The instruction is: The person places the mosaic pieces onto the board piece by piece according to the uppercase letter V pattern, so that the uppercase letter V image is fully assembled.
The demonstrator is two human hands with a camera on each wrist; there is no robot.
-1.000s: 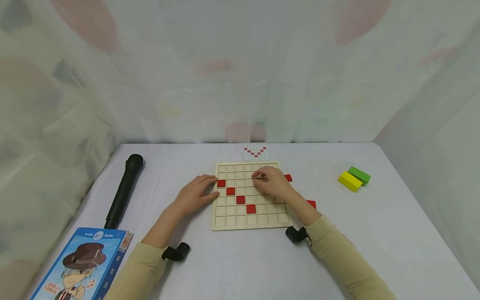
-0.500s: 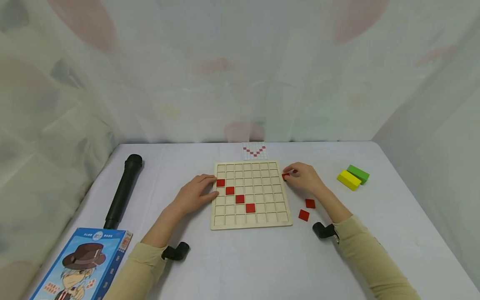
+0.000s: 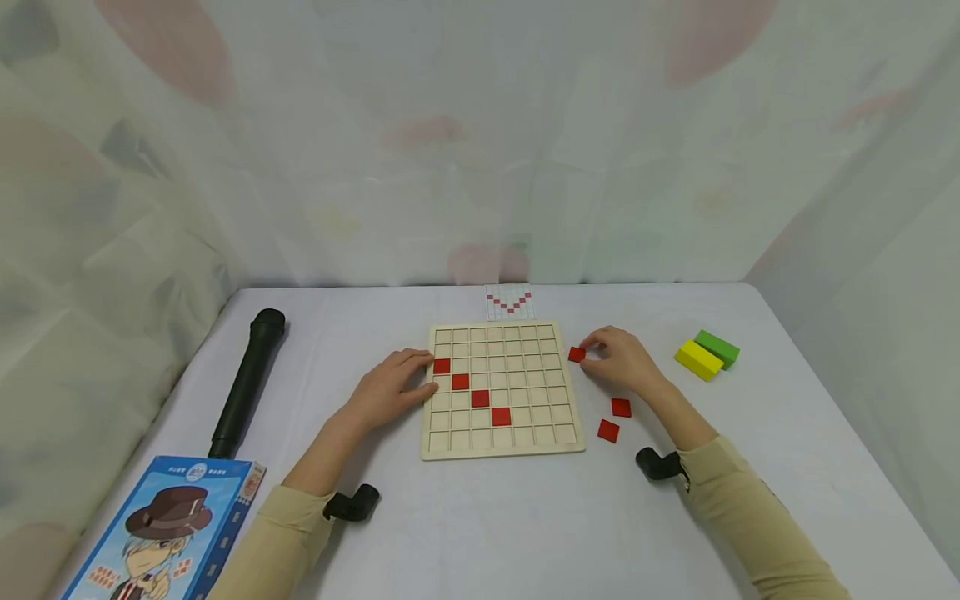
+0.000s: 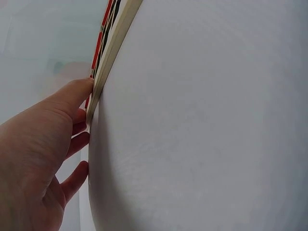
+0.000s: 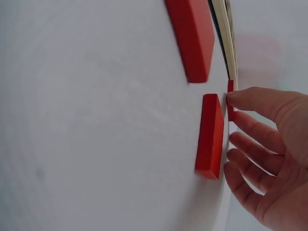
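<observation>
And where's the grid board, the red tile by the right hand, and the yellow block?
Grid board [image 3: 498,381]: head view, bare middle cell.
Red tile [image 3: 576,355]: head view, upper face.
Yellow block [image 3: 698,361]: head view, its middle.

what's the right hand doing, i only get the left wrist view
Observer: The right hand pinches a red tile just off the right edge of the board.
Operator: ok and are any other tiles loose on the table
Observer: Two more, both right of the board and closer to the person: a middle tile and a nearest tile.
Operator: anything sitting past the far edge of the board
Observer: Yes, the head view shows a small pattern card there, printed with red squares in a V.
</observation>
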